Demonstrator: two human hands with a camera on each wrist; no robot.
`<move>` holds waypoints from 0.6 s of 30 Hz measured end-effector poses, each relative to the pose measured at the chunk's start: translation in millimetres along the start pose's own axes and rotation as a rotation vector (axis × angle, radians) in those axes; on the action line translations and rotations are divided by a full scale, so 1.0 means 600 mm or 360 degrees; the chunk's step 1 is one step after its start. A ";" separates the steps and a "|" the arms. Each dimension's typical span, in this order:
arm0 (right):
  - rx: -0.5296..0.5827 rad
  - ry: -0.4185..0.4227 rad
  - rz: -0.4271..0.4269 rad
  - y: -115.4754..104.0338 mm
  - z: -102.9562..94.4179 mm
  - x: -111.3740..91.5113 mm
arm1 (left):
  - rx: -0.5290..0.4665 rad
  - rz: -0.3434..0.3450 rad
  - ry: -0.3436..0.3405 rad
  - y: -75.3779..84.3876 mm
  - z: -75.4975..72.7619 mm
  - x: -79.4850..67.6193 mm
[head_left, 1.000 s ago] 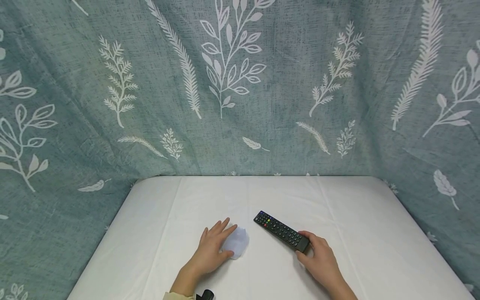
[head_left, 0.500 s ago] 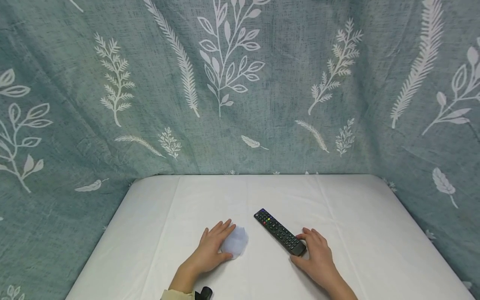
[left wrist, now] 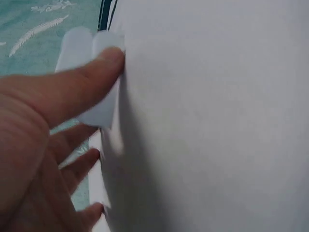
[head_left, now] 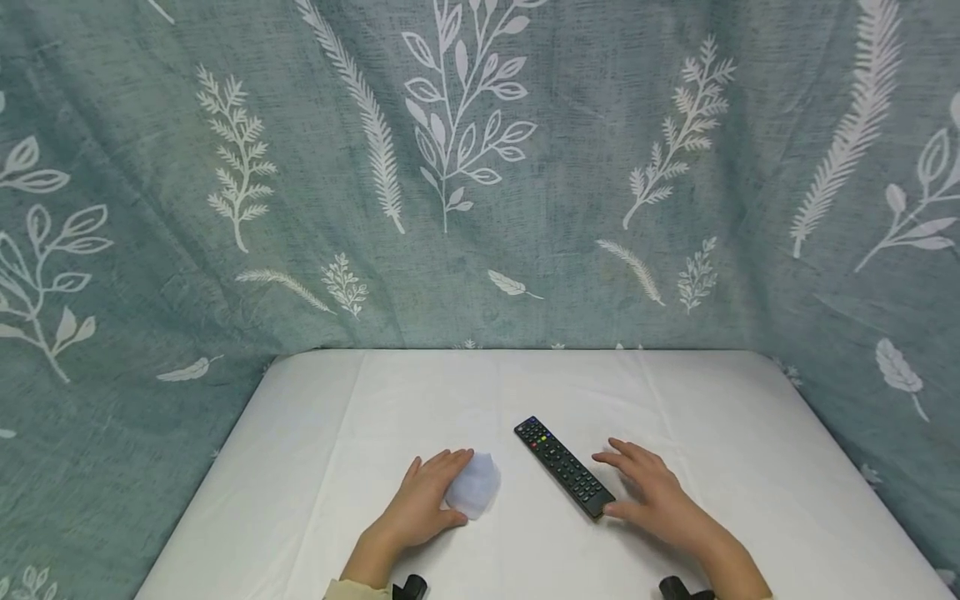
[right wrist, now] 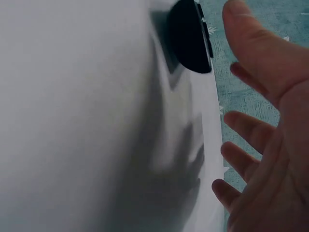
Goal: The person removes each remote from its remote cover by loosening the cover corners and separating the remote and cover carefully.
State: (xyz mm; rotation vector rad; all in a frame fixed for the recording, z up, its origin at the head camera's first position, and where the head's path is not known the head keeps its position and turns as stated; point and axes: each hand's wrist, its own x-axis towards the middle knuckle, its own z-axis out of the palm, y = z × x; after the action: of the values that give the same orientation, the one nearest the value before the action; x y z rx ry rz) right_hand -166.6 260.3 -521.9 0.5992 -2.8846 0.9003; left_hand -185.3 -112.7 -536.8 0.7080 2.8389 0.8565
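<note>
A long black remote control (head_left: 564, 467) lies slanted on the white table, its buttons facing up. Just right of its near end is my right hand (head_left: 660, 497), fingers spread and holding nothing. The right wrist view shows the dark end of the remote (right wrist: 188, 38) beyond the thumb, with a gap between them. My left hand (head_left: 420, 502) is at the left side of a small pale blue, roundish piece (head_left: 476, 486), perhaps folded cloth. In the left wrist view its thumb overlaps this pale piece (left wrist: 101, 108); the other fingers are spread lower down. Whether the thumb touches it is unclear.
White cloth covers the table (head_left: 420, 392). A grey-green curtain (head_left: 315, 167) with white leaf prints hangs behind and along both sides. Black wrist mounts (head_left: 411, 587) show near the bottom edge.
My right hand has let go of the remote control and drawn off to the right. The remote lies at a steeper slant. My left hand's fingers have drawn together and in slightly.
</note>
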 end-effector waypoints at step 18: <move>-0.0089 -0.0466 -0.0134 -0.005 -0.010 0.076 | 0.0174 0.0083 0.0120 0.015 0.005 0.012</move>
State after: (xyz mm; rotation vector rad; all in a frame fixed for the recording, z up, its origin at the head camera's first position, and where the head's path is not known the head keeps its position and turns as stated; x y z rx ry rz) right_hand -208.0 245.5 -507.6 0.9098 -3.0961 0.7760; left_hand -187.3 -101.5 -534.0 0.7820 2.9658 0.7548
